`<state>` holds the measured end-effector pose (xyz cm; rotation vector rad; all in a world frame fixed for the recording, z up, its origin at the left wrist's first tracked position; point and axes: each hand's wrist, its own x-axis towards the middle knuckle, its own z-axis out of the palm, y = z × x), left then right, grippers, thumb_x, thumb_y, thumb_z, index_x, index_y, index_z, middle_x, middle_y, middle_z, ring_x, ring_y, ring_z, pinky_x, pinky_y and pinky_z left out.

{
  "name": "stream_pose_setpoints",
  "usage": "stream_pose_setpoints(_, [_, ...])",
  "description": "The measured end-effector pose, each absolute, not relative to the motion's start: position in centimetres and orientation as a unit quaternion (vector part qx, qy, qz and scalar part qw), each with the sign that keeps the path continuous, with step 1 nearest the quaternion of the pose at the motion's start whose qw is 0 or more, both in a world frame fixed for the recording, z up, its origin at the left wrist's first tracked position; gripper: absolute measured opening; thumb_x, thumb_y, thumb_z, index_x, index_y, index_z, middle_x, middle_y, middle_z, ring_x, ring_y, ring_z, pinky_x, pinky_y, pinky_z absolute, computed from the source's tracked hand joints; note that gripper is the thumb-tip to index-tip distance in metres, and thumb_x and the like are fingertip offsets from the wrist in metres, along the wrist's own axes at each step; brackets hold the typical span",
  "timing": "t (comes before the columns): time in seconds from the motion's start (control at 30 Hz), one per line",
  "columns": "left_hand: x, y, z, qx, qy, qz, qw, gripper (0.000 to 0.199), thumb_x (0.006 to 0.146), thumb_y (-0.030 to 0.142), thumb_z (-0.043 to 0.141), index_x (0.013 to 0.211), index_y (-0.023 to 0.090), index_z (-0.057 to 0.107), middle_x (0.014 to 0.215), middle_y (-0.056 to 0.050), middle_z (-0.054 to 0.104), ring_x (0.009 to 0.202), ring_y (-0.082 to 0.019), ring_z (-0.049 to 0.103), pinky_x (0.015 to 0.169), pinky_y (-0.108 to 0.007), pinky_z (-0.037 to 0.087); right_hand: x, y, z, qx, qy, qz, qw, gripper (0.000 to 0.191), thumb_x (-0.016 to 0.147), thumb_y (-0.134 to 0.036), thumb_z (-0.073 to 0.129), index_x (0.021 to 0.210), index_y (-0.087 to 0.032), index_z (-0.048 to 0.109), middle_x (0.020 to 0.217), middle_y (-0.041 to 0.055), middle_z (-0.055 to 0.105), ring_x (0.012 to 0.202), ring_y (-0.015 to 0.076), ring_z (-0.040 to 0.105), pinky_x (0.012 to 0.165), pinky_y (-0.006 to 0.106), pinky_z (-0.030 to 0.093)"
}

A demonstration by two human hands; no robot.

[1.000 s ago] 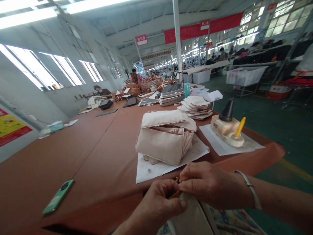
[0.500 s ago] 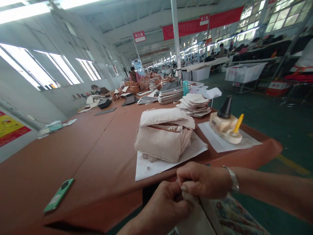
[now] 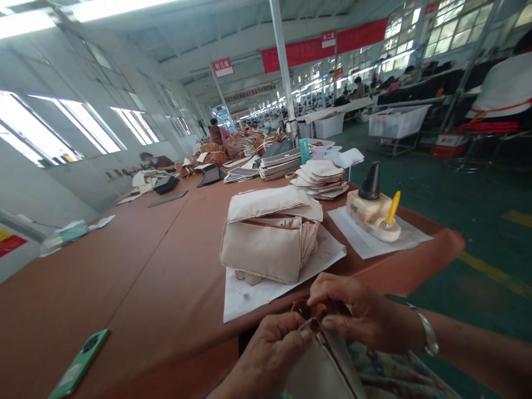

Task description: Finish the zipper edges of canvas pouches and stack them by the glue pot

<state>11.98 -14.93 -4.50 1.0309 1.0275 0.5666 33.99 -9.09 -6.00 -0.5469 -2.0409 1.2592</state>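
Low in the head view, my left hand [image 3: 277,349] pinches a cream fabric or leather pouch piece [image 3: 318,368] close to its upper end. A dark seam, perhaps a zipper, runs down the piece, and brown lining shows at its top. Opposite, my right hand [image 3: 357,310], with a silver bracelet on the wrist, has its thumb and fingers closed on the other side of that end. Just beyond my hands, a stack of similar cream pouches [image 3: 261,249] lies on a white paper sheet [image 3: 245,302] at the table edge.
A glue container [image 3: 372,213] with a black cone and yellow-handled tool stands on paper at right. Behind it are more cream pieces [image 3: 320,180] and a teal bottle [image 3: 305,151]. A green phone [image 3: 78,363] lies on the brown table [image 3: 137,299]. A co-worker [image 3: 158,160] sits at far left.
My hands have parted slightly, and brown lining now shows at the pouch's top end between them. The whole view has turned a little to the right.
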Motion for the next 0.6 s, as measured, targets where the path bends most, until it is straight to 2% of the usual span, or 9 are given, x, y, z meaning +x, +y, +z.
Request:
stream_pose_setpoints(0.1, [12.1,-14.4,-4.0,0.491,0.453,0.243,0.703,0.040,0.087,0.050,0.063,0.087,0.010,0.066,0.070,-0.001,0.047,0.059,-0.009,0.036,0.055,-0.022,0.027,33.6,-9.3,-6.1,-0.171,-0.796,0.475,0.335,0.010,0.091,-0.021,0.056,0.093,-0.014,0.063,0.091,0.0066,0.060,0.081,0.0162,0.056,0.073,0.027,0.045])
stream_pose_setpoints(0.17, [12.2,-14.1,-3.5,0.498,0.442,0.223,0.712,0.039,0.088,0.048,0.062,0.091,0.010,0.068,0.073,-0.002,0.050,0.061,-0.009,0.039,0.056,-0.021,0.029,33.3,-9.0,-6.3,-0.187,-0.794,0.480,0.322,0.013,0.093,-0.022,0.051,0.087,-0.014,0.060,0.086,0.0055,0.060,0.077,0.0151,0.055,0.070,0.026,0.043])
stream_pose_setpoints(0.33, [12.8,-13.6,-3.8,0.473,0.431,0.207,0.740,0.039,0.084,0.047,0.066,0.091,0.009,0.071,0.071,-0.003,0.052,0.057,-0.008,0.040,0.054,-0.021,0.029,33.6,-7.7,-6.7,-0.199,-0.700,0.646,0.230,0.030,0.095,-0.041,0.051,0.082,-0.014,0.057,0.068,-0.0016,0.051,0.058,0.0096,0.040,0.052,0.021,0.032])
stream_pose_setpoints(0.4, [13.1,-13.4,-4.6,0.446,0.429,0.241,0.748,0.041,0.079,0.049,0.070,0.086,0.009,0.071,0.067,-0.002,0.051,0.053,-0.008,0.038,0.052,-0.021,0.026,33.9,-7.6,-6.8,-0.229,-0.666,0.659,0.264,0.034,0.096,-0.046,0.050,0.091,-0.014,0.058,0.074,-0.0001,0.055,0.059,0.0094,0.043,0.053,0.020,0.034])
stream_pose_setpoints(0.5, [13.3,-12.8,-6.0,0.418,0.425,0.288,0.749,0.041,0.068,0.048,0.077,0.077,0.009,0.069,0.066,-0.003,0.054,0.053,-0.008,0.040,0.053,-0.021,0.027,34.4,-7.9,-7.6,-0.311,-0.633,0.606,0.368,0.034,0.098,-0.047,0.046,0.105,-0.016,0.057,0.091,0.0043,0.061,0.066,0.0104,0.051,0.056,0.020,0.039])
stream_pose_setpoints(0.6, [13.5,-11.9,-7.0,0.420,0.435,0.281,0.746,0.039,0.064,0.047,0.079,0.072,0.011,0.065,0.062,-0.002,0.054,0.052,-0.008,0.039,0.053,-0.021,0.026,35.5,-8.1,-9.6,-0.381,-0.589,0.576,0.419,0.037,0.096,-0.051,0.048,0.100,-0.016,0.058,0.087,0.0032,0.061,0.058,0.0087,0.049,0.048,0.019,0.035])
